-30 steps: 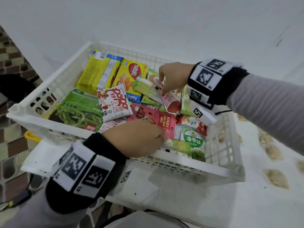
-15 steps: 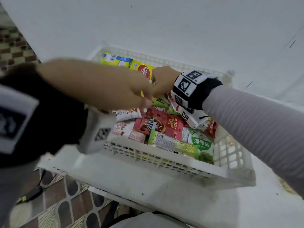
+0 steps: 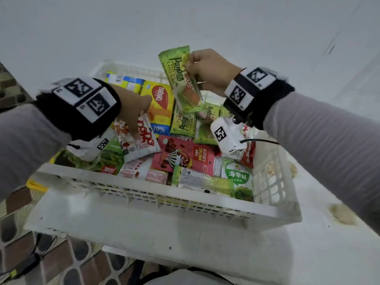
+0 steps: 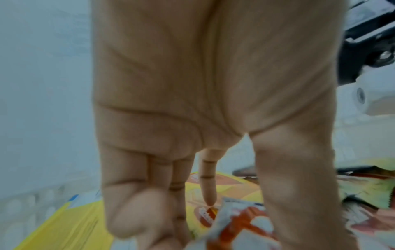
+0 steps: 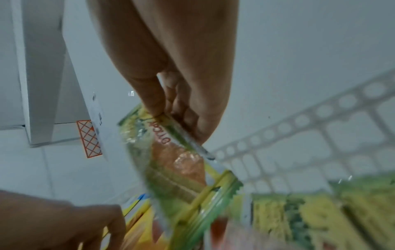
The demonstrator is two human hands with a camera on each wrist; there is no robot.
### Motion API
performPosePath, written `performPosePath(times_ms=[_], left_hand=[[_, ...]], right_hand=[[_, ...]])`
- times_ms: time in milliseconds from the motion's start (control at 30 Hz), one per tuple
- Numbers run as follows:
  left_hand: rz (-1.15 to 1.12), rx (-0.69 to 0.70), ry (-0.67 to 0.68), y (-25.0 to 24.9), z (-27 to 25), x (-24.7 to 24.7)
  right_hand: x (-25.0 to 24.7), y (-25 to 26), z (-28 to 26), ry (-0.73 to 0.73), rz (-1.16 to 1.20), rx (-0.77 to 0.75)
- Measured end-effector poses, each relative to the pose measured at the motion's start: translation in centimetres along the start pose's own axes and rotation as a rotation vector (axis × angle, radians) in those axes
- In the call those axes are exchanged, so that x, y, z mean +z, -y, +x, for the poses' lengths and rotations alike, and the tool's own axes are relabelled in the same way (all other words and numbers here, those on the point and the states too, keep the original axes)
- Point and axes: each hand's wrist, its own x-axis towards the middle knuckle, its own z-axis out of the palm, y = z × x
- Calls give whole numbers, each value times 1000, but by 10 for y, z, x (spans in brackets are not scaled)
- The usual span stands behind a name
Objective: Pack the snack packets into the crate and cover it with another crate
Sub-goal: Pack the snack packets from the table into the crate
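A white slatted crate (image 3: 164, 200) holds several snack packets. My right hand (image 3: 211, 68) pinches a green Pandan packet (image 3: 178, 75) by its edge and holds it tilted above the crate's far side. In the right wrist view, thumb and fingers of that right hand (image 5: 181, 110) clamp the green packet (image 5: 177, 169). My left hand (image 3: 133, 108) reaches into the crate's left half. Its thumb and fingers pinch the top of a white and red snack packet (image 3: 141, 138), beside the yellow Nabati pack (image 3: 160, 105). The left wrist view shows the palm (image 4: 192, 101) over that white and red packet (image 4: 235, 225).
The crate sits on a white ledge (image 3: 123, 229) against a white wall. Patterned brown floor tiles (image 3: 51, 264) lie below at the left. A yellow piece (image 3: 35, 185) sticks out under the crate's left corner. A white box with an orange hatched mark (image 5: 89, 138) stands beyond the crate.
My right hand has lifted the green Pandan packet out of the pile and above the crate. My left hand swung up near the camera, then came down onto the white and red packet.
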Motion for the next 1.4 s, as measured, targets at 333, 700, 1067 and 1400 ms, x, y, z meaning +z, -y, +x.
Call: performPosePath(times_ms=[333,700,1067,1400], left_hand=[[-474,153,53,26,3,-11],[-899,201,-237,8,-14,-38],[-890,507,-238,-69,-11,-36],[-105,736,151,-109,-32,-13]], right_hand=[[-3,-29,-48,857,-759,395],[6,-38,-55,681,-881,396],[-37,10,-73,475,-554,184],[-35,-4,-104,668,-1202,501]])
